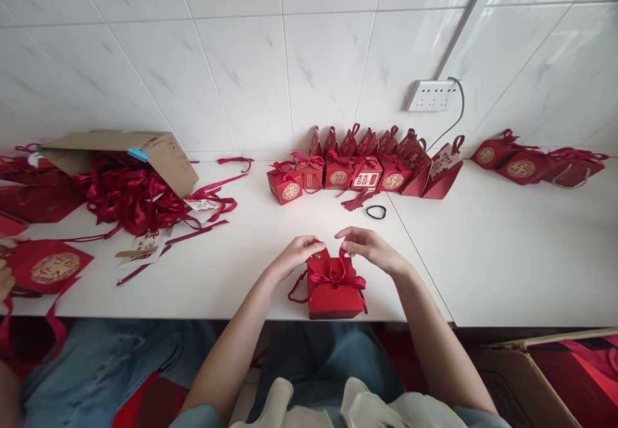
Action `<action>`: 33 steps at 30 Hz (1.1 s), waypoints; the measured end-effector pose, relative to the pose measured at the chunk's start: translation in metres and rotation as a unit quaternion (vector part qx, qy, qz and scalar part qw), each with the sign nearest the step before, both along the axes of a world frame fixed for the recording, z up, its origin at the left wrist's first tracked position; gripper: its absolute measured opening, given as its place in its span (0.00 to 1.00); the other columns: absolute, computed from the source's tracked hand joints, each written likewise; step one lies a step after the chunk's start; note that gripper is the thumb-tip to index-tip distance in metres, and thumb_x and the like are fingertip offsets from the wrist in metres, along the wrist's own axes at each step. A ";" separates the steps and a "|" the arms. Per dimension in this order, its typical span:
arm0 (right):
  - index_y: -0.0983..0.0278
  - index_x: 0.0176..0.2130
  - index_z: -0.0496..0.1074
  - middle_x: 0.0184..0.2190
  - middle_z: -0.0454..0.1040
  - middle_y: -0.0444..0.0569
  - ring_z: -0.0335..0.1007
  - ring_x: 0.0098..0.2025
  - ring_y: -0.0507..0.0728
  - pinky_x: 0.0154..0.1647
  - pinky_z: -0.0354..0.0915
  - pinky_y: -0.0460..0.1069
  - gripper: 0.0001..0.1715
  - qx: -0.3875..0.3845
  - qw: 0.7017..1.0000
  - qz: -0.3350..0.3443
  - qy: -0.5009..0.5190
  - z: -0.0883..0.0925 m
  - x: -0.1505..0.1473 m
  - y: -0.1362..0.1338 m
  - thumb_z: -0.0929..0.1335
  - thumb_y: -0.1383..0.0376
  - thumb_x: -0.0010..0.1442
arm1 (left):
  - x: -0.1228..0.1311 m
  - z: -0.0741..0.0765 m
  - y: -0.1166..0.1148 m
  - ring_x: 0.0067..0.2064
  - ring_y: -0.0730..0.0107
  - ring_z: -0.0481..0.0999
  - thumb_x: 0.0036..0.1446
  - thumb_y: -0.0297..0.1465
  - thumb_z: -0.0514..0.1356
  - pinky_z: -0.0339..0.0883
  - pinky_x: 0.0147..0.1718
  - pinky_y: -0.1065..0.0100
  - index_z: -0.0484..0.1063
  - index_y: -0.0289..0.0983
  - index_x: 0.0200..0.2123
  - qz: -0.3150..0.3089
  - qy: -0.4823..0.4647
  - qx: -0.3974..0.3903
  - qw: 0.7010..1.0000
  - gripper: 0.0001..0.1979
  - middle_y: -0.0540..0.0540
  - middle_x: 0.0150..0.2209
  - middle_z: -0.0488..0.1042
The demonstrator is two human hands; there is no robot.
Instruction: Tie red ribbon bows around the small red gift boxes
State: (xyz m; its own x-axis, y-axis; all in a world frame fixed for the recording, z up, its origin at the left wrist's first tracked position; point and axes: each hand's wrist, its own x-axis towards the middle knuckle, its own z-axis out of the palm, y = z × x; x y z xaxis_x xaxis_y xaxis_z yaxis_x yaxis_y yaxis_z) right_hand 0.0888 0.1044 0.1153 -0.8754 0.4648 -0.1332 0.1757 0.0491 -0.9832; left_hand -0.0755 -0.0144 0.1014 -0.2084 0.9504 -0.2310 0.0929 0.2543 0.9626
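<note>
Close to the table's front edge stands a red gift box (333, 302) with a dark red ribbon (335, 279) tied in a bow on its top. A red cord handle (297, 293) hangs at the box's left side. My left hand (302, 251) pinches one upright end of the ribbon above the box. On the other side, my right hand (369, 246) has its thumb and a finger closed on the second ribbon end, the other fingers curved over it. Between the two hands the ribbon ends rise in a V from the bow.
A tipped cardboard box (176, 158) spills tangled red ribbons (130, 196) at left. Several finished red boxes (338, 174) line the wall; more lie far right (524, 165). A black hair tie (376, 212) lies ahead. A co-worker's hand (6, 277) touches a red box (53, 267).
</note>
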 end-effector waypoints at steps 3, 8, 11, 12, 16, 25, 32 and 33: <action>0.66 0.39 0.72 0.24 0.71 0.45 0.61 0.25 0.51 0.28 0.57 0.48 0.25 0.001 0.998 -0.014 -0.054 -0.019 -0.013 0.004 0.71 0.51 0.46 | -0.003 -0.006 -0.002 0.22 0.75 0.63 0.47 0.44 0.59 0.58 0.23 0.71 0.64 0.36 0.20 0.010 0.006 -0.028 1.000 0.17 0.54 0.19 0.63; 0.64 0.41 0.68 0.32 0.71 0.48 0.65 0.31 0.54 0.31 0.59 0.49 0.22 0.042 0.985 -0.152 -0.073 -0.035 0.013 0.000 0.65 0.50 0.54 | -0.012 -0.003 -0.030 0.24 0.74 0.62 0.52 0.41 0.55 0.57 0.26 0.71 0.61 0.38 0.24 0.150 0.085 -0.019 0.985 0.13 0.55 0.21 0.60; 0.62 0.32 0.65 0.27 0.66 0.46 0.61 0.29 0.54 0.30 0.57 0.49 0.23 0.078 0.965 -0.237 -0.082 -0.026 0.043 -0.019 0.60 0.46 0.59 | -0.006 0.008 -0.055 0.24 0.74 0.59 0.55 0.41 0.53 0.55 0.27 0.71 0.56 0.39 0.22 0.199 0.125 -0.002 0.972 0.15 0.56 0.20 0.55; 0.62 0.28 0.64 0.23 0.63 0.44 0.59 0.26 0.53 0.28 0.56 0.49 0.25 0.082 0.966 -0.227 -0.087 -0.021 0.051 -0.028 0.58 0.45 0.59 | 0.000 0.011 -0.062 0.24 0.74 0.59 0.55 0.42 0.53 0.55 0.27 0.71 0.56 0.39 0.22 0.187 0.136 -0.001 0.973 0.16 0.56 0.20 0.55; 0.62 0.22 0.57 0.19 0.56 0.42 0.52 0.24 0.52 0.26 0.51 0.48 0.29 0.061 0.989 -0.120 -0.068 -0.008 0.060 -0.061 0.57 0.42 0.59 | 0.025 0.021 -0.074 0.28 0.71 0.64 0.57 0.42 0.53 0.58 0.31 0.70 0.61 0.39 0.25 0.117 0.190 0.011 0.975 0.15 0.53 0.25 0.63; 0.62 0.20 0.55 0.18 0.54 0.40 0.48 0.21 0.49 0.23 0.49 0.47 0.26 -0.089 0.990 -0.108 0.009 -0.017 0.040 -0.071 0.64 0.47 0.57 | 0.046 0.013 -0.068 0.29 0.72 0.63 0.59 0.38 0.51 0.59 0.30 0.70 0.57 0.39 0.24 0.126 0.156 0.039 0.979 0.14 0.52 0.26 0.60; 0.61 0.19 0.53 0.18 0.48 0.38 0.43 0.20 0.49 0.21 0.46 0.46 0.24 -0.195 0.968 -0.149 0.050 -0.029 0.036 -0.073 0.66 0.52 0.54 | 0.051 0.004 -0.074 0.28 0.72 0.61 0.60 0.39 0.48 0.58 0.29 0.71 0.55 0.40 0.24 0.140 0.116 0.047 0.982 0.14 0.52 0.26 0.58; 0.61 0.19 0.52 0.17 0.48 0.38 0.43 0.20 0.49 0.20 0.46 0.46 0.24 -0.196 0.967 -0.152 0.051 -0.030 0.036 -0.073 0.66 0.52 0.54 | 0.052 0.003 -0.074 0.28 0.72 0.60 0.60 0.39 0.48 0.58 0.29 0.71 0.55 0.40 0.24 0.143 0.118 0.050 0.981 0.14 0.52 0.26 0.58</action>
State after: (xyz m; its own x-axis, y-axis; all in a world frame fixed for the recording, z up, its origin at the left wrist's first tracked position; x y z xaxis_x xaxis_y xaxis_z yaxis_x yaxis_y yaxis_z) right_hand 0.1246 0.0312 0.0854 -0.7238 0.6343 -0.2716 0.0237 -0.3704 -0.9286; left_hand -0.0239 -0.0882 0.1042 -0.5066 0.8607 -0.0516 0.2555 0.2070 0.9444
